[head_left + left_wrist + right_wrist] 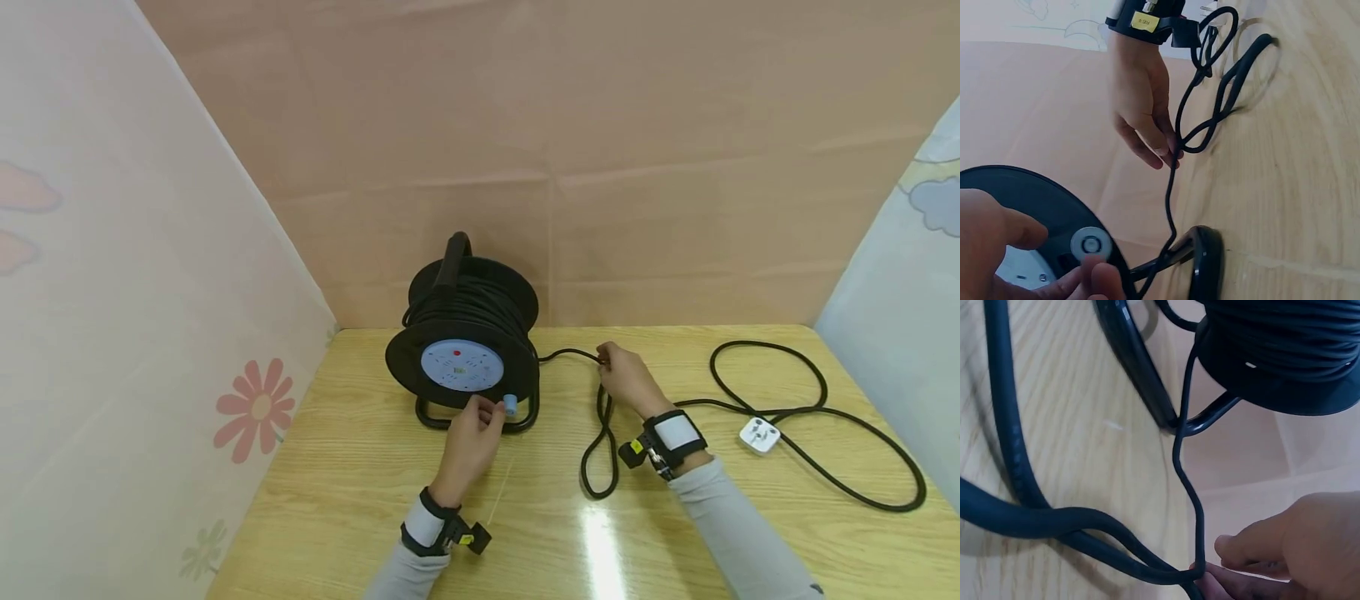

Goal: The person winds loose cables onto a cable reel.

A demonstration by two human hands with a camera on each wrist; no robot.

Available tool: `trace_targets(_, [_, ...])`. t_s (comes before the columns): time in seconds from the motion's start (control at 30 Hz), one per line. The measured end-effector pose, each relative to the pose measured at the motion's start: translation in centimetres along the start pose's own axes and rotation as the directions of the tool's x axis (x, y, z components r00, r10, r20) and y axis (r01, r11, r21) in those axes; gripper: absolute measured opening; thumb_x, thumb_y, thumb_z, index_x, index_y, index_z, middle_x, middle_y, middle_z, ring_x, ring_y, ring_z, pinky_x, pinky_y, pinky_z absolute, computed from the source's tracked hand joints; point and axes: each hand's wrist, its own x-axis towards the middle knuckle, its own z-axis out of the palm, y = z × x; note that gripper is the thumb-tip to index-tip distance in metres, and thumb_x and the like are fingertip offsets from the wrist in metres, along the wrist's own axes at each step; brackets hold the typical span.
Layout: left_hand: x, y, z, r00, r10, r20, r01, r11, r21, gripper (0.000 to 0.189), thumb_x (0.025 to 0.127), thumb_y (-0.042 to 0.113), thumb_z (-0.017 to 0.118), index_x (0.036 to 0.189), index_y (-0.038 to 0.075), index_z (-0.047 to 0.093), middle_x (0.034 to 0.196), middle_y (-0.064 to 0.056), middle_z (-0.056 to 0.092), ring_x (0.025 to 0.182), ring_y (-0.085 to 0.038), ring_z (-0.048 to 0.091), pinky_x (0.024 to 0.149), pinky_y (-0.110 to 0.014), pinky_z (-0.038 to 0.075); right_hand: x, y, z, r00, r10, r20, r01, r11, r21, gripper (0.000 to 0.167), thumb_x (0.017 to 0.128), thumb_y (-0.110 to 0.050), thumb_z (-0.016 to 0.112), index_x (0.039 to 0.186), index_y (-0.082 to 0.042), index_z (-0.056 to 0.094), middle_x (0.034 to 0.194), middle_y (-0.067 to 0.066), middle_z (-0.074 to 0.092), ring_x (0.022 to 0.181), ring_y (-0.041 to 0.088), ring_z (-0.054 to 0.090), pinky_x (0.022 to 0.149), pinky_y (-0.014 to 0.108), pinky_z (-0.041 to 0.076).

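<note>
A black cable reel stands on the table, cord wound on its drum and a pale socket panel on its front face. My left hand is at the reel's lower front, its fingers right beside the light blue-grey winding knob. In the left wrist view that knob shows end-on, with thumb and fingertips spread apart around it. To the right of the reel, my right hand pinches the black cable between thumb and fingers. From there the cable runs to the drum, and a loop of it hangs below the hand.
At the right, the cable's loose length lies in wide loops on the wooden table. A white plug lies among those loops. The reel's black tubular frame rests on the table. A brown wall covering stands behind.
</note>
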Motion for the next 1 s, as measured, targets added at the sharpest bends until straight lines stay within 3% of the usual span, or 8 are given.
trace_targets(0.1, [0.2, -0.3, 0.4, 0.999, -0.013, 0.033, 0.013, 1.000, -0.012, 0.028, 0.111, 0.033, 0.056, 0.105, 0.006, 0.064, 0.076, -0.005, 0.066, 0.059, -0.008, 0.052, 0.058, -0.025, 0.043, 0.3, 0.2, 0.2, 0.999, -0.022, -0.027, 0.022, 0.999, -0.024, 0.041, 0.107, -0.001, 0.053, 0.143, 0.018, 0.048, 0.133, 0.039, 0.062, 0.119, 0.051, 0.067, 0.094, 0.055, 0.058])
trace_targets(0.23, [0.6, -0.8, 1.0, 0.995, -0.059, 0.085, 0.065, 0.996, -0.065, 0.034, 0.112, 0.038, 0.054, 0.105, 0.007, 0.065, 0.079, -0.009, 0.072, 0.061, -0.012, 0.057, 0.059, -0.026, 0.043, 0.7, 0.7, 0.5, 0.996, -0.054, -0.068, 0.052, 0.998, -0.040, 0.038, 0.101, 0.006, 0.056, 0.137, 0.019, 0.054, 0.124, 0.038, 0.066, 0.113, 0.051, 0.068, 0.091, 0.056, 0.059])
trace_targets(0.43, [1.2, -1.4, 2.2, 0.980, -0.104, 0.167, 0.130, 0.980, -0.148, 0.047, 0.112, 0.043, 0.051, 0.108, -0.001, 0.066, 0.076, -0.008, 0.072, 0.060, -0.020, 0.064, 0.062, -0.027, 0.049, 0.9, 1.0, 1.1, 0.986, -0.110, -0.125, 0.101, 0.992, -0.078, 0.033, 0.094, 0.011, 0.059, 0.126, 0.018, 0.064, 0.114, 0.036, 0.067, 0.105, 0.048, 0.066, 0.087, 0.057, 0.056])
trace_targets(0.67, [1.5, -1.5, 3.2, 0.970, -0.127, 0.208, 0.174, 0.958, -0.229, 0.048, 0.114, 0.037, 0.044, 0.118, -0.005, 0.067, 0.073, -0.008, 0.071, 0.059, -0.015, 0.060, 0.060, -0.028, 0.049, 0.6, 0.9, 2.1, 0.958, -0.178, -0.225, 0.139, 0.974, -0.179, 0.024, 0.092, 0.013, 0.059, 0.112, 0.013, 0.071, 0.104, 0.032, 0.068, 0.097, 0.048, 0.065, 0.082, 0.057, 0.056])
trace_targets(0.83, [1.4, -1.5, 3.2, 0.968, -0.126, 0.218, 0.175, 0.958, -0.225, 0.049, 0.115, 0.036, 0.042, 0.117, -0.006, 0.066, 0.074, -0.010, 0.070, 0.059, -0.015, 0.058, 0.061, -0.030, 0.051, 0.4, 0.6, 2.5, 0.928, -0.245, -0.280, 0.145, 0.931, -0.335, 0.021, 0.093, 0.013, 0.065, 0.110, 0.008, 0.076, 0.100, 0.030, 0.070, 0.090, 0.045, 0.065, 0.083, 0.053, 0.052])
trace_targets(1.0, [1.4, -1.7, 3.1, 0.967, -0.112, 0.228, 0.163, 0.961, -0.222, 0.049, 0.115, 0.037, 0.041, 0.117, -0.006, 0.065, 0.073, -0.009, 0.069, 0.058, -0.014, 0.058, 0.062, -0.031, 0.053, 0.2, 0.1, 2.5, 0.931, -0.197, -0.306, 0.088, 0.938, -0.337, 0.022, 0.095, 0.012, 0.064, 0.112, 0.006, 0.076, 0.103, 0.033, 0.067, 0.085, 0.048, 0.066, 0.072, 0.055, 0.058])
